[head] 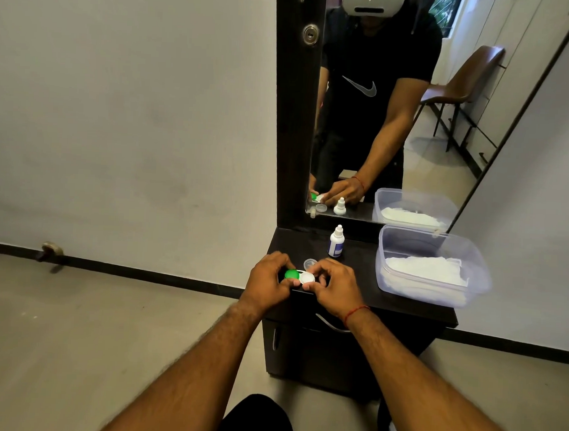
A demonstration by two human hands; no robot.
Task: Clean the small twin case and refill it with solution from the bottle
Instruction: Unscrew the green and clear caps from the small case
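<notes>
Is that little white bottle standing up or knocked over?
Upright. The bottle stands on its base on the dark tabletop, cap end pointing up, with nothing touching it.

You're holding the small white plastic twin case [301, 277] at the front edge of the dark desk [355, 283], its left well under a round green cap [291, 274]. Your left hand [267, 276] and right hand [334, 282] pinch its ends. A loose pale round cap [308, 264] lies just behind it. Farther back, the small white dropper bottle with a blue label [336, 243] stands upright and capped.
</notes>
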